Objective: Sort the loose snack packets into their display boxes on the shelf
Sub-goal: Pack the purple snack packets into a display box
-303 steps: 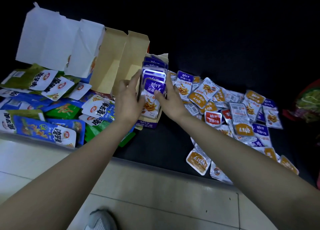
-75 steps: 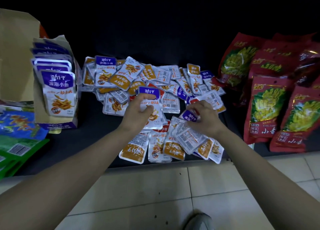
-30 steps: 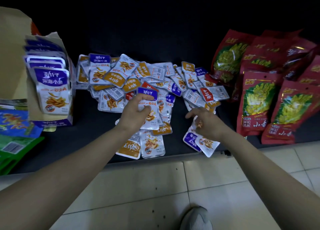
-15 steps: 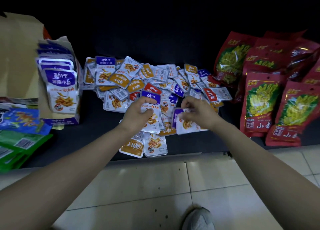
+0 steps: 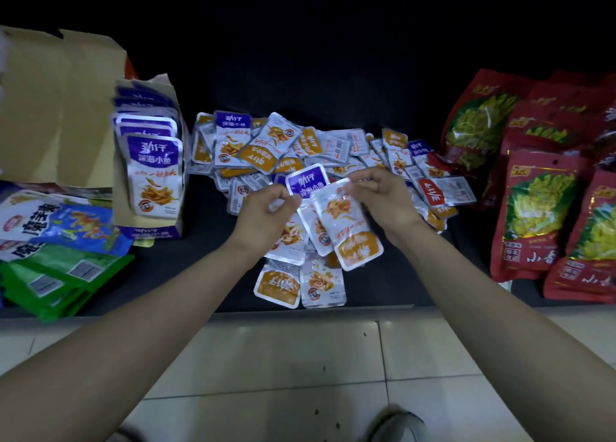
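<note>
Snack packets (image 5: 333,148) lie heaped in the middle of the shelf (image 5: 200,241), with purple, orange and red bands mixed and some face down. The left hand (image 5: 266,205) grips a small fan of them, a purple-topped packet (image 5: 308,181) at the front. The right hand (image 5: 383,198) pinches the top edge of an orange-banded packet (image 5: 353,231), which hangs band-down against that fan. The display box (image 5: 148,233), well apart to the left, shows only purple fronts, so I'd say the orange one belongs with its own colour, not in this bundle. For the rest, turn each packet face out with the band uppermost and square the edges. Then carry the bundle across in one firm grip, since the foil looks slippery.
</note>
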A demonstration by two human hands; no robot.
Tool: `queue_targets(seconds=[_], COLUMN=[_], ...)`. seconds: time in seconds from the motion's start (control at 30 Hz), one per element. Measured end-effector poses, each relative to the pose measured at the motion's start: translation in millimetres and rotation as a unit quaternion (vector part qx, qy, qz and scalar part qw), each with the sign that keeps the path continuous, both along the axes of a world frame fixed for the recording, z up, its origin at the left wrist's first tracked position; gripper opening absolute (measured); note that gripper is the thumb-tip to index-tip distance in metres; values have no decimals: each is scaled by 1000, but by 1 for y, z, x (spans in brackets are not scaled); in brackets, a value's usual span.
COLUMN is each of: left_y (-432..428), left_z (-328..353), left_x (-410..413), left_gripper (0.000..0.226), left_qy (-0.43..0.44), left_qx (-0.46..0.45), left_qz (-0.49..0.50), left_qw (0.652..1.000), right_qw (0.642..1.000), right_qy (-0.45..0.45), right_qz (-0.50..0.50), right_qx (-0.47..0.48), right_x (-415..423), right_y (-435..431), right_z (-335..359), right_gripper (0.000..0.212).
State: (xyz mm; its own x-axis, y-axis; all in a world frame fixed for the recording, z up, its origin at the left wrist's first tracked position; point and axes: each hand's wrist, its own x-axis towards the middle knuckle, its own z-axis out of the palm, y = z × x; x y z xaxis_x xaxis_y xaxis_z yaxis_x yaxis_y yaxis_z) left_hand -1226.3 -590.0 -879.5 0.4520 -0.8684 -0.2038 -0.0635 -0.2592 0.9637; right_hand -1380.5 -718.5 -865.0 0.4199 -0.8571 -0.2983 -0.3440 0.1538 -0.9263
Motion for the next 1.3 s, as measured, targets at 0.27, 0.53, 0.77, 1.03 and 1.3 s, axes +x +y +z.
queue_targets(seconds=[0.27,0.53,0.77,1.03,1.3], left_y=[16,18,21,7,-3], left_z=[-4,0,4,-2,-6], left_x=[36,36,35,21,7], left_gripper=[26,17,48,14,19], left_qy=[-4,9,24,16,17], left_qx=[24,0,-104,-60,-34], left_qz=[65,46,-8,-10,-19], left_qw=[998,999,994,998,999], right_qw=[991,975,988,981,948], right_qy=[40,76,20,39,315], right_qz=[-86,211,146,187,5], right_qx=[-99,-2,53,-40,-51], right_x=[20,33,29,30,-28], right_y=[-13,30,32,44,-9], right_z=[-13,-7,-14,1,-25], right_gripper=[16,25,15,11,27])
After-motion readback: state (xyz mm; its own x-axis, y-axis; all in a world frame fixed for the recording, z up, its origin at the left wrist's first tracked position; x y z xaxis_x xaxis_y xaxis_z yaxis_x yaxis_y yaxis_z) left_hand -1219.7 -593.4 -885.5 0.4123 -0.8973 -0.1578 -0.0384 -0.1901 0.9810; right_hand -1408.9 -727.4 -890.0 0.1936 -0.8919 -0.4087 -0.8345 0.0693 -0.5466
